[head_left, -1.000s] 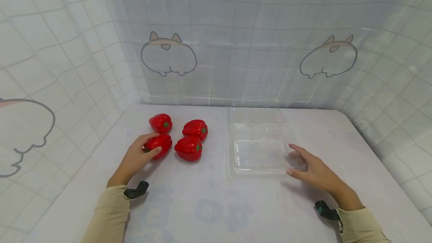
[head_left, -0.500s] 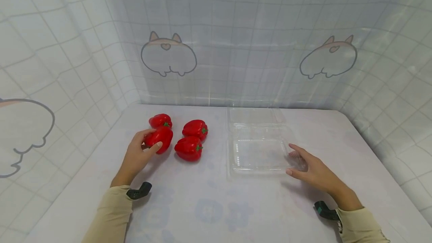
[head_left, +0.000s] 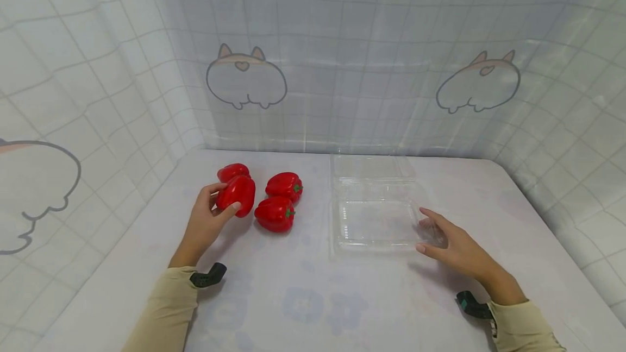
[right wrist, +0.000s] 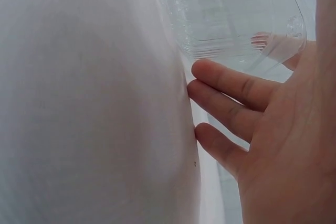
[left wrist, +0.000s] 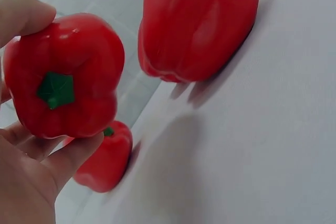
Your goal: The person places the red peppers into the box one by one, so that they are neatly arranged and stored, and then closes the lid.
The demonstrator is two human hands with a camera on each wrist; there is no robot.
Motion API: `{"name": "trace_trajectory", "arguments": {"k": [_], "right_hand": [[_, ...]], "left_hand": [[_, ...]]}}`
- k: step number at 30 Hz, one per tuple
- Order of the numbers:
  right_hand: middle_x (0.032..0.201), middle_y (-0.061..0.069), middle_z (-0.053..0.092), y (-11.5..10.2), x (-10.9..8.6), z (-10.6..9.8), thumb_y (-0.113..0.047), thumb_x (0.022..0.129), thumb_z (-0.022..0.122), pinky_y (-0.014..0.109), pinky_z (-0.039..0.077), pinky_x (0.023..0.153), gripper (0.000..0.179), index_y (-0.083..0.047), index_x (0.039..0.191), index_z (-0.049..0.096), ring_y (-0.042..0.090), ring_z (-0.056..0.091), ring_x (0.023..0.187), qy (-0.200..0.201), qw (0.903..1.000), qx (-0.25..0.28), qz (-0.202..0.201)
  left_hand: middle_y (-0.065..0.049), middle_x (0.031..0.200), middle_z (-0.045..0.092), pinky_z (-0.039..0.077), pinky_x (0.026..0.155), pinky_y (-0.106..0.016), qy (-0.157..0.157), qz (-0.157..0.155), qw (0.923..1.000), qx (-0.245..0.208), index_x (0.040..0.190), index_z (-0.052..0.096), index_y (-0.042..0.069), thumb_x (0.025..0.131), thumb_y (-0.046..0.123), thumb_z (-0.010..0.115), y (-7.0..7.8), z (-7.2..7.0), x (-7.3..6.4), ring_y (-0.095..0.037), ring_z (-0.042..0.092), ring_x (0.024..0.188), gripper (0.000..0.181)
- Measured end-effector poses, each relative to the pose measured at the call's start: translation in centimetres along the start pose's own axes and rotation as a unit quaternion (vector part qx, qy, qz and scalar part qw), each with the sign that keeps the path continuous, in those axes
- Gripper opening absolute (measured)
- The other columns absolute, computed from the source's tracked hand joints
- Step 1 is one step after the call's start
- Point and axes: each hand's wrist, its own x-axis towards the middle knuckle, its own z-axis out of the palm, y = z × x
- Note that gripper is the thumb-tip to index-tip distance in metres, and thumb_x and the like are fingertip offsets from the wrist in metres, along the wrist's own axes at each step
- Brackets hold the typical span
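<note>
My left hand (head_left: 202, 227) grips a red bell pepper (head_left: 240, 195) between thumb and fingers. In the left wrist view this pepper (left wrist: 94, 64) is off the table, its green stem end facing the camera. Behind it, partly hidden, lies another red bell pepper (head_left: 232, 171). Two more, a farther pepper (head_left: 283, 186) and a nearer pepper (head_left: 274, 214), lie to its right. My right hand (head_left: 457, 249) is at the right side of a clear plastic container (head_left: 376, 244), fingers extended and thumb apart. One finger shows through its transparent wall (right wrist: 236, 19) in the right wrist view.
The container's hinged lid (head_left: 369, 167) lies folded back toward the rear wall. A pale cloth with faint printed shapes covers the table (head_left: 303, 276). Gridded curtains (head_left: 313, 69) with animal drawings enclose the back and both sides.
My left hand has lifted its bell pepper from the table and carried it slightly right and farther back. The right hand, the container and the other peppers stay put.
</note>
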Motion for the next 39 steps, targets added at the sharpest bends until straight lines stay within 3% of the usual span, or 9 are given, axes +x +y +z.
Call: {"name": "trace_trajectory", "arguments": {"k": [4,7,16,21,29,34,39], "right_hand": [[0.136,0.014,0.057,0.3,-0.1,0.0,-0.041,0.090,0.075,0.063,0.037,0.101,0.084,-0.018,0.158,0.031,0.038,0.050,0.129,-0.004,1.0000,0.008,0.003],[0.137,0.014,0.057,0.4,-0.2,0.0,-0.040,0.090,0.075,0.063,0.037,0.102,0.084,-0.018,0.158,0.031,0.038,0.050,0.129,-0.006,0.9999,0.010,0.008],[0.137,0.014,0.057,0.8,-0.7,-0.6,-0.040,0.090,0.075,0.066,0.035,0.102,0.083,-0.014,0.157,0.033,0.041,0.048,0.131,-0.011,0.9999,-0.002,0.009],[0.138,0.015,0.056,1.0,-0.9,-0.9,-0.038,0.091,0.075,0.066,0.033,0.103,0.083,-0.015,0.157,0.031,0.041,0.046,0.133,-0.012,0.9999,0.005,0.006],[0.138,0.013,0.056,0.9,-0.6,-0.8,-0.039,0.092,0.074,0.063,0.034,0.104,0.082,-0.016,0.158,0.030,0.039,0.045,0.134,-0.011,0.9998,0.019,0.003],[0.139,0.012,0.055,0.9,-0.2,-0.4,-0.041,0.091,0.073,0.062,0.034,0.105,0.083,-0.020,0.158,0.030,0.038,0.045,0.134,-0.014,0.9996,0.026,0.002],[0.140,0.012,0.055,0.6,-0.1,-0.2,-0.043,0.091,0.074,0.063,0.033,0.106,0.084,-0.019,0.158,0.030,0.037,0.044,0.135,-0.013,0.9994,0.031,0.008]], "left_hand": [[-0.009,0.146,0.041,0.053,0.089,-0.026,0.001,-0.005,0.9993,-0.038,0.148,0.033,0.012,0.090,0.030,0.076,0.1,0.3,0.0,-0.033,0.044,0.130,0.075],[-0.009,0.148,0.040,0.052,0.087,-0.021,0.003,-0.011,0.9980,-0.063,0.149,0.031,0.012,0.091,0.028,0.076,0.1,0.6,-0.1,-0.032,0.041,0.132,0.076],[-0.005,0.150,0.038,0.052,0.090,-0.024,0.028,-0.010,0.9955,-0.089,0.151,0.031,0.014,0.090,0.021,0.077,-0.5,2.3,-0.8,-0.029,0.040,0.134,0.077],[-0.004,0.150,0.037,0.052,0.089,-0.023,0.017,-0.003,0.9951,-0.098,0.151,0.032,0.015,0.091,0.020,0.075,-0.4,2.9,-0.7,-0.029,0.039,0.134,0.075],[-0.006,0.150,0.036,0.053,0.093,-0.036,0.007,0.010,0.9976,-0.069,0.152,0.031,0.016,0.091,0.022,0.075,1.1,2.4,0.1,-0.030,0.038,0.135,0.076],[-0.009,0.150,0.036,0.052,0.092,-0.029,0.004,-0.001,0.9971,-0.076,0.155,0.030,0.016,0.093,0.024,0.073,2.1,1.8,0.7,-0.031,0.038,0.134,0.076],[-0.009,0.150,0.036,0.050,0.095,-0.025,-0.011,-0.017,0.9945,-0.103,0.157,0.029,0.018,0.094,0.030,0.071,2.9,2.1,1.6,-0.029,0.036,0.136,0.077]]}}
